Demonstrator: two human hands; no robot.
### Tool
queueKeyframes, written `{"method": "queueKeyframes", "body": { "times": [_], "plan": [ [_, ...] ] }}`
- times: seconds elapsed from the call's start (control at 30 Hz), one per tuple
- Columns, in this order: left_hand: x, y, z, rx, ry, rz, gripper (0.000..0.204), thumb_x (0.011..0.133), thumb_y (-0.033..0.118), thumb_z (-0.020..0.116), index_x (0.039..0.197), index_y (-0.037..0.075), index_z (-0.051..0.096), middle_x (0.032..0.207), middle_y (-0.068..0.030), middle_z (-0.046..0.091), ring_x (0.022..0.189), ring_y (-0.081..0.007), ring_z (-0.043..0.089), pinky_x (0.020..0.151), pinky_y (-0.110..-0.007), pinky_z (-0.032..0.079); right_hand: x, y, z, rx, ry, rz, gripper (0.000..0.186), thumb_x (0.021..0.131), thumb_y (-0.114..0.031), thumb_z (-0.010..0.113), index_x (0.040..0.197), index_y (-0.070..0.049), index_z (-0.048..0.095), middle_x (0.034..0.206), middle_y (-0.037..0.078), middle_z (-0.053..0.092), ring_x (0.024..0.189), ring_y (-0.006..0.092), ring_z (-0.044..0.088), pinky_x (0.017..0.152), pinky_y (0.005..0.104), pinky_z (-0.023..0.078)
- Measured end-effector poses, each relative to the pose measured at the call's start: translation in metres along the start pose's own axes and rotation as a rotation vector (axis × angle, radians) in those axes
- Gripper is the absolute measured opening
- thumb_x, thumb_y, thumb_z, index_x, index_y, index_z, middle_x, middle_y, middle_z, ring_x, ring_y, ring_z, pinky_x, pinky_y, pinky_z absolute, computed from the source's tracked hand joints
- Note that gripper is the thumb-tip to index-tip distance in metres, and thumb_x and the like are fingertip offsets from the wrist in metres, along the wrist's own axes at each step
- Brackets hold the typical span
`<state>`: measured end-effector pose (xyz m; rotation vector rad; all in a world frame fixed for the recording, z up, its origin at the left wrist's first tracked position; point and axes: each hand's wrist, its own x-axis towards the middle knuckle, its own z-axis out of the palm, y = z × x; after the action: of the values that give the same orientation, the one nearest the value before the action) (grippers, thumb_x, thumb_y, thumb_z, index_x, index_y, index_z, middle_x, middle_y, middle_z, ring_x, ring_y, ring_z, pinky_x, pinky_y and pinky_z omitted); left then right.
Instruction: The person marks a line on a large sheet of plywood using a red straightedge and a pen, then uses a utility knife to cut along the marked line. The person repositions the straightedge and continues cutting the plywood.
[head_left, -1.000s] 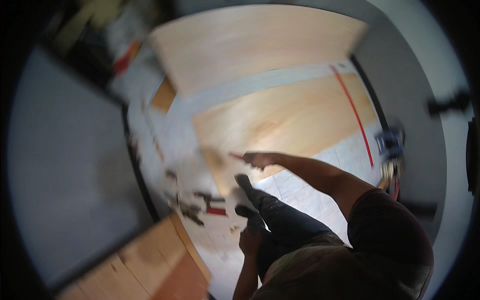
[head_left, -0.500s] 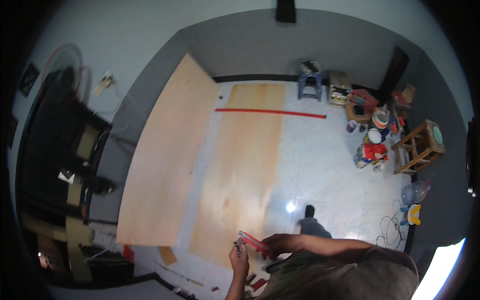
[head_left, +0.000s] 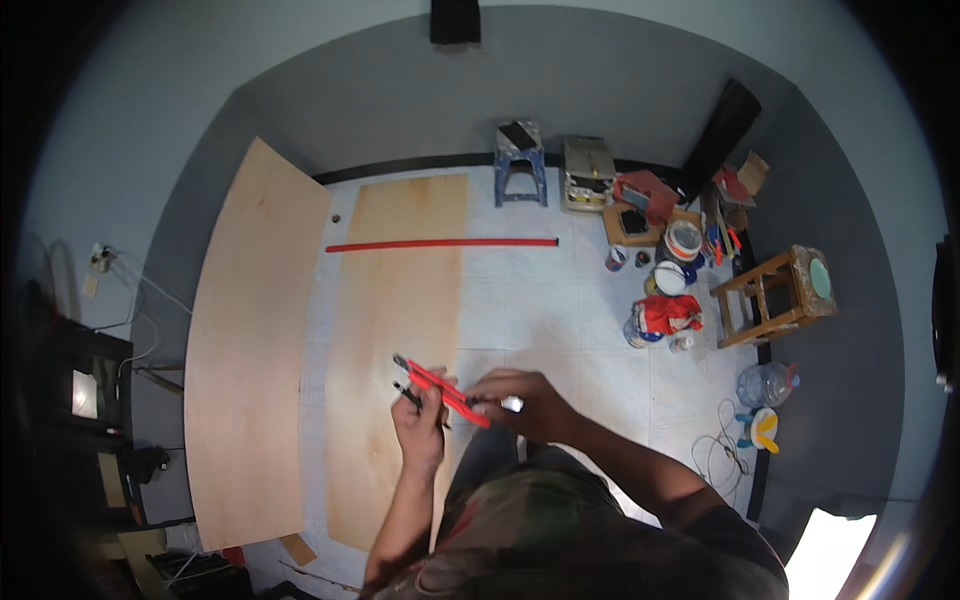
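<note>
Both of my hands are raised in front of my body, above the right edge of a plywood sheet (head_left: 400, 300) lying on the floor. Between them runs a long, narrow red tool (head_left: 440, 389) with a dark tip pointing to the far left; its exact kind is unclear. My left hand (head_left: 421, 432) closes round the tool's middle and also grips a thin black pen-like stick (head_left: 407, 395). My right hand (head_left: 530, 402) is closed on the tool's near right end, its fingertips partly hidden. A small shiny white spot shows by those fingers.
A red straight bar (head_left: 440, 244) lies across the floor sheet. Another plywood sheet (head_left: 250, 370) leans at the left wall. Along the right stand a blue step stool (head_left: 520, 170), paint buckets (head_left: 683, 240), a wooden stool (head_left: 770, 295), a water bottle (head_left: 765, 384) and a loose cable (head_left: 722, 450).
My view has turned, so the room sits further left in it. My hands have risen in the picture, still holding the red tool and black stick. My legs now show beneath them.
</note>
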<state>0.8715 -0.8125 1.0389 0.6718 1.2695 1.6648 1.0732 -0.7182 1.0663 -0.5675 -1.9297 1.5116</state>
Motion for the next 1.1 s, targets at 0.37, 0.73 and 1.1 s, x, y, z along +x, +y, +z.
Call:
{"method": "queueKeyframes", "body": {
  "times": [0.37, 0.73, 1.1],
  "plan": [
    [0.250, 0.051, 0.121, -0.011, -0.429, 0.005, 0.033, 0.098, 0.012, 0.081, 0.124, -0.005, 0.070, 0.119, -0.0159, 0.078, 0.112, -0.0282, 0.076, 0.088, -0.038, 0.062, 0.159, -0.017, -0.153, -0.463, 0.368, -0.158, 0.035, 0.086, 0.002, 0.083, 0.118, 0.000, 0.071, 0.108, 0.014, 0.072, 0.099, 0.0346, 0.070, 0.084, 0.0453, 0.058],
    [0.448, 0.068, 0.209, 0.109, -0.595, 0.159, 0.034, 0.082, -0.009, 0.086, 0.114, -0.008, 0.075, 0.123, -0.0211, 0.078, 0.112, -0.0327, 0.078, 0.096, -0.044, 0.064, 0.301, 0.029, -0.278, -0.687, 0.534, -0.216, 0.037, 0.081, 0.001, 0.087, 0.112, 0.000, 0.068, 0.102, 0.014, 0.068, 0.093, 0.0351, 0.066, 0.082, 0.0451, 0.055],
    [0.555, 0.033, 0.257, 0.117, -0.155, 0.183, 0.051, 0.098, 0.029, 0.086, 0.128, -0.007, 0.069, 0.114, -0.0191, 0.080, 0.105, -0.0261, 0.079, 0.093, -0.038, 0.062, 0.452, 0.110, -0.421, -0.595, -0.134, -0.348, 0.029, 0.088, -0.006, 0.081, 0.111, -0.002, 0.064, 0.106, 0.014, 0.065, 0.098, 0.0356, 0.064, 0.091, 0.0460, 0.052]
  ]
}}
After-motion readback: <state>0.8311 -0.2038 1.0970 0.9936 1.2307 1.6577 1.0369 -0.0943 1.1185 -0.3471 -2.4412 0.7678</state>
